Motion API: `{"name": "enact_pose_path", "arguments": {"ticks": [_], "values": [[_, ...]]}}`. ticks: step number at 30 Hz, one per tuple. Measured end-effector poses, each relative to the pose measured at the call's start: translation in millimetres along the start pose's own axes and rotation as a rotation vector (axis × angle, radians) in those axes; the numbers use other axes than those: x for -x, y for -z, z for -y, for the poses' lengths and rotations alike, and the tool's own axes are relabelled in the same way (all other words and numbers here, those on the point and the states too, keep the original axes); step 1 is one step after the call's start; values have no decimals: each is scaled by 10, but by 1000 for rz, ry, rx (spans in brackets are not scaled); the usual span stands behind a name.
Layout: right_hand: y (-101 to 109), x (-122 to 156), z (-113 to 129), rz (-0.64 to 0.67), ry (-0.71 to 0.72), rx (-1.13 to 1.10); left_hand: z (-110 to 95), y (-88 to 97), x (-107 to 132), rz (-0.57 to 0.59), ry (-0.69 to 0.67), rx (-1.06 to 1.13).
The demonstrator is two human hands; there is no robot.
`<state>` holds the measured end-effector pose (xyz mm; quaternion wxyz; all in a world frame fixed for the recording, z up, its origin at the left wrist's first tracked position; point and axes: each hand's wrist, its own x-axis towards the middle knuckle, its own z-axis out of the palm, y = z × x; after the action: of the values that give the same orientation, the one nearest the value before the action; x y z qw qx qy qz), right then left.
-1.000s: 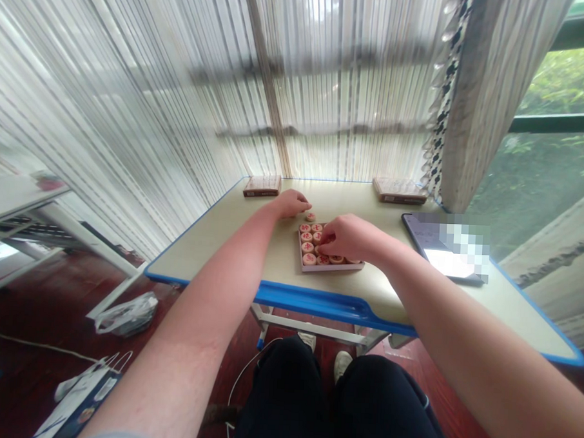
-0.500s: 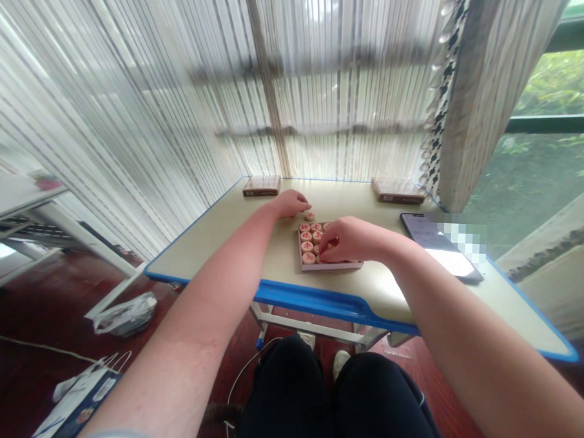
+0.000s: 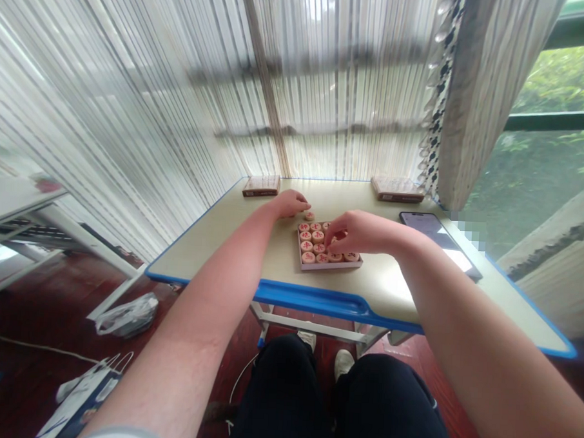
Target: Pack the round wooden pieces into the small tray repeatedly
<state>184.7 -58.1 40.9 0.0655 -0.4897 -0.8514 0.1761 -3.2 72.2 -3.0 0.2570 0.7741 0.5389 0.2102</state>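
Observation:
A shallow box (image 3: 302, 266) holds round wooden Chinese chess pieces (image 3: 306, 246) with red characters, set in rows. My right hand (image 3: 352, 233) is over the box's right part, thumb and fingers bent down in a pinch at a piece among the middle rows. The hand hides several pieces there. One loose chess piece (image 3: 309, 216) lies on the table just behind the box. My left hand (image 3: 291, 204) rests by that piece, fingers loosely bent, their tips beside it; I see nothing held in them.
Two flat boxes, one at back left (image 3: 261, 185) and one at back right (image 3: 398, 189), lie on the blue-edged table (image 3: 213, 241). A phone (image 3: 431, 235) lies at the right. Striped curtains (image 3: 346, 86) hang behind. Bags (image 3: 128, 315) are on the floor at left.
My right hand has lifted slightly off the box's front row and moved back and right, uncovering that row's pieces. My left hand and the loose piece have stayed put.

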Motion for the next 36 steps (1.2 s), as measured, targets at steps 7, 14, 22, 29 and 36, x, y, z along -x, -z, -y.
{"name": "enact_pose_path", "arguments": {"ticks": [7,14,22,29,36], "values": [[68,38,-51,122,17,-14,5,1,-14,8,-10,-55],[52,23,-108,166,17,-33,-3,11,-2,13,-5,-36],[102,56,-123,124,0,-34,24,18,-8,51,-23,-21],[84,41,-123,157,-3,-35,14,31,8,84,-94,-62],[70,9,-142,-9,-72,-67,-13,26,30,76,-68,-39]]}}
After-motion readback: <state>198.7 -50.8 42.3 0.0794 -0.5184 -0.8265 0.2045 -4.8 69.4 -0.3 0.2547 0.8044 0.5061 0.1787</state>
